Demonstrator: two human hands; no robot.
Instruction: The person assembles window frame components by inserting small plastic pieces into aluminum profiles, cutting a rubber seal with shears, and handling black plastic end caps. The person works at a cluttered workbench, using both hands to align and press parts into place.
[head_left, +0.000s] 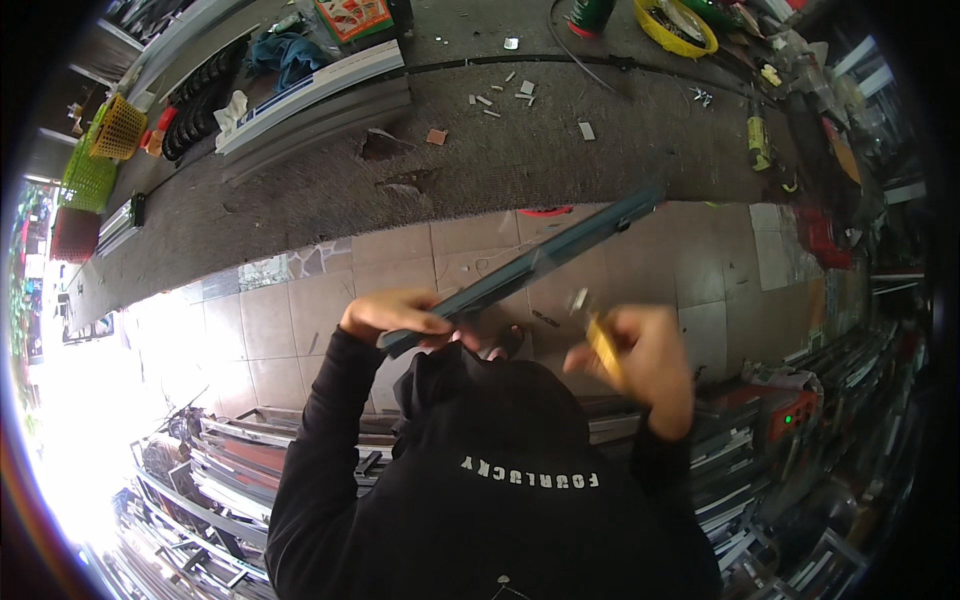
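Item: 1 long, dark grey-green metal profile, a narrow strip running diagonally from lower left to upper right across the middle of the view, held in the air above a tan tiled floor. Left hand: closed around the lower end of the profile, fingers wrapped over it. Right hand: closed on a small yellow-handled tool, blurred, its pale tip just beside the profile's underside near mid-length; whether tip and strip touch cannot be told. Both arms wear black sleeves. Surroundings: a grey carpeted workbench beyond the floor, carrying 2 long pale aluminium sections, scattered small offcuts, a yellow basin and a yellow-and-black power tool; stacked metal profiles lie below, on both sides of the person. Step in hand, by judgement: working the strip's edge or channel with the hand tool, about midway along. Next move, by judgement, calls for a firm left grip to stop the strip flexing, and a steady tool angle kept clear of the holding fingers.
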